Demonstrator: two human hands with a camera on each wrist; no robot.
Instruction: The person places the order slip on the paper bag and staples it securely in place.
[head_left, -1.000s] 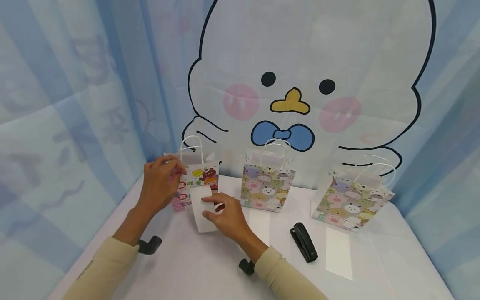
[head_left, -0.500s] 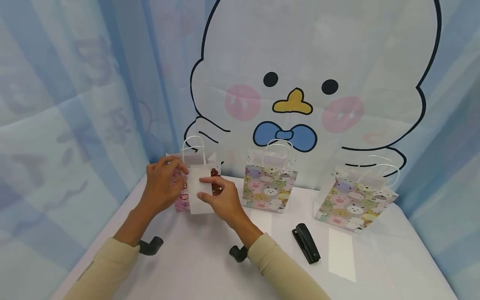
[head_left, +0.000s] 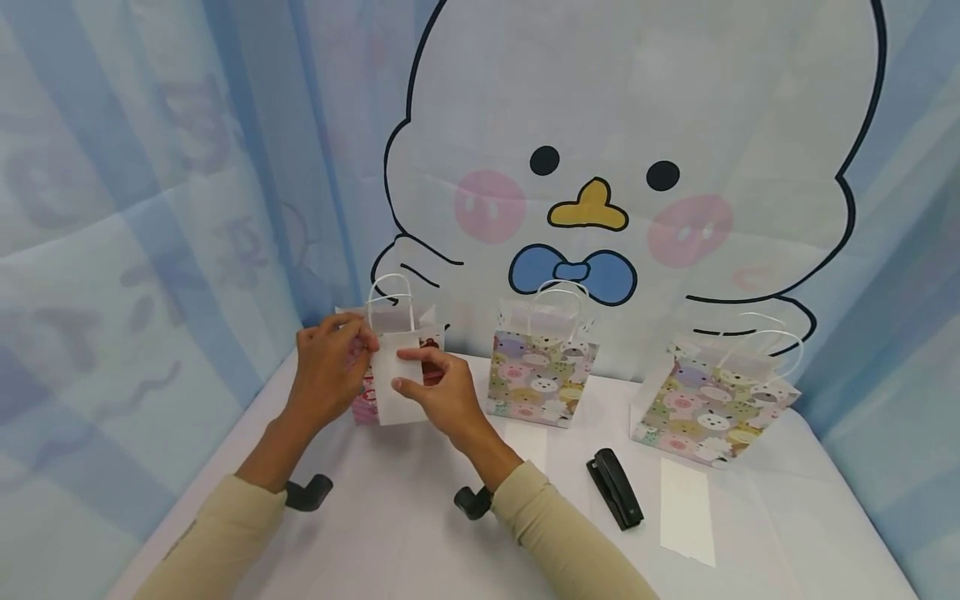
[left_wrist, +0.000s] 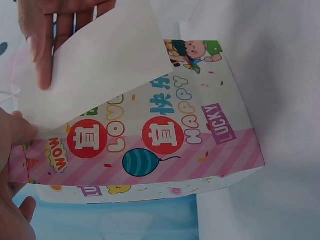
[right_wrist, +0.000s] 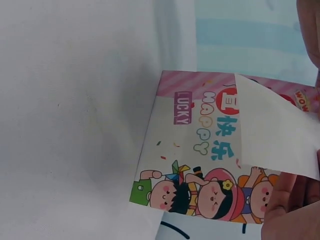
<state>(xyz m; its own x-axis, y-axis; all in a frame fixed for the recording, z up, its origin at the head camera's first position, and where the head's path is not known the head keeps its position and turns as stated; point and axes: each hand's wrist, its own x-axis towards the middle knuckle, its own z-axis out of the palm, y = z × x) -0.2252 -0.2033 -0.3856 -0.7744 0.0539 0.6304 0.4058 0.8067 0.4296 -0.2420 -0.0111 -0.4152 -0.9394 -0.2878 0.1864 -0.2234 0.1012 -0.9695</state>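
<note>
At the far left of the table stands a colourful paper gift bag (head_left: 364, 406) with a pink striped border and white handles. My left hand (head_left: 327, 367) grips its top left edge; in the left wrist view, the thumb lies at a corner of a white paper strip (left_wrist: 107, 60). My right hand (head_left: 448, 400) holds that strip between thumb and fingers, up against the bag's front. Much of the printed front is hidden behind the strip in the head view. The strip's lower end stands out from the bag in both wrist views.
Two animal-print gift bags stand upright, one in the middle (head_left: 542, 379) and one at right (head_left: 712, 408). A black stapler (head_left: 615, 489) lies on the table between two white paper strips, one at right (head_left: 687, 510) and one partly behind my right arm (head_left: 527, 440). A printed curtain (head_left: 480, 325) hangs behind.
My right hand has moved the white paper strip up and slightly left, from in front of the bag's lower half to its top edge. The left hand has stayed at the bag's edge.
</note>
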